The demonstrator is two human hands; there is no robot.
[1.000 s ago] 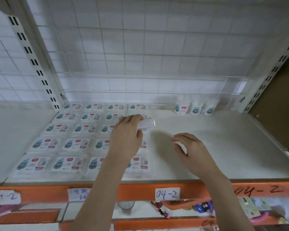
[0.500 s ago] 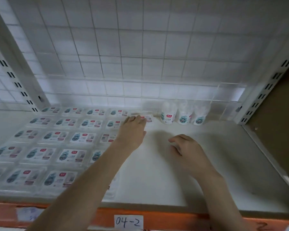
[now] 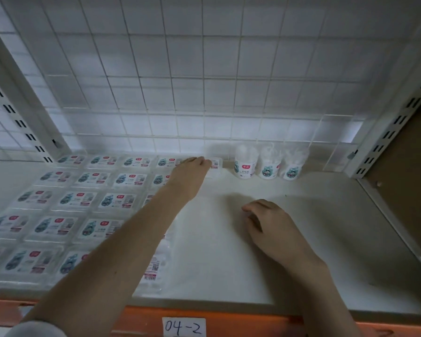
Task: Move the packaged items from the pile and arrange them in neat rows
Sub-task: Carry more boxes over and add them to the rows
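Flat clear packages [image 3: 122,199] with teal and red labels lie in neat rows across the left half of the white shelf [image 3: 301,239]. My left hand [image 3: 192,176] reaches to the back of the shelf and holds one more package [image 3: 215,166] at the right end of the back row, its fingers over the package's left part. My right hand [image 3: 272,227] rests on the bare shelf, right of the rows. Its fingers are loosely curled, and nothing shows in its grip. My left forearm hides part of the rightmost column.
Three small round tubs [image 3: 267,164] stand against the wire grid back wall [image 3: 204,93], right of the back row. White slotted uprights [image 3: 387,132] frame the bay. An orange front rail carries a label reading 04-2 [image 3: 183,327]. A brown board [image 3: 408,166] closes the right side.
My left hand carried the package from mid-shelf to the back row's right end. My right hand barely moved. The view shifted closer and to the right.
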